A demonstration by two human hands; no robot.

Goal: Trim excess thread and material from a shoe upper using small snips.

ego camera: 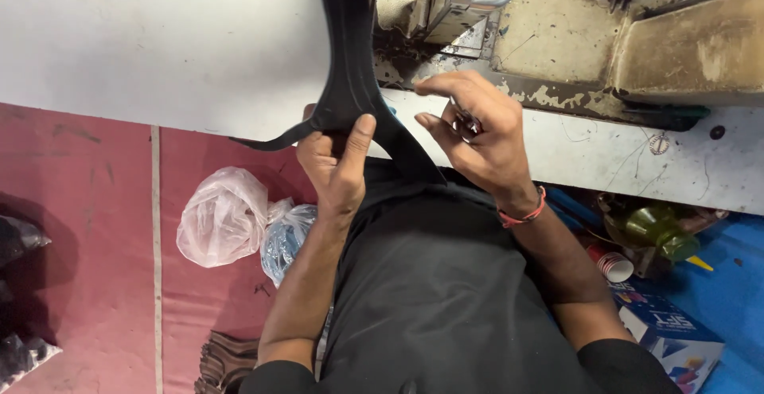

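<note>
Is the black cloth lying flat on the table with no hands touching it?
No, the left hand pinches the black cloth, which hangs over the table's edge.

Your left hand pinches the black fabric strip at the near edge of the white worktable, with your right hand just beside it to the right, holding small metal snips. Behind both hands, the worn sewing machine sits on the table. Below the table edge, two tied plastic bags lie on the floor to your left, and a printed cardboard box lies to your right.

We count two hands, left and right, one black fabric piece, two plastic bags, one paper cup, one cardboard box.
</note>
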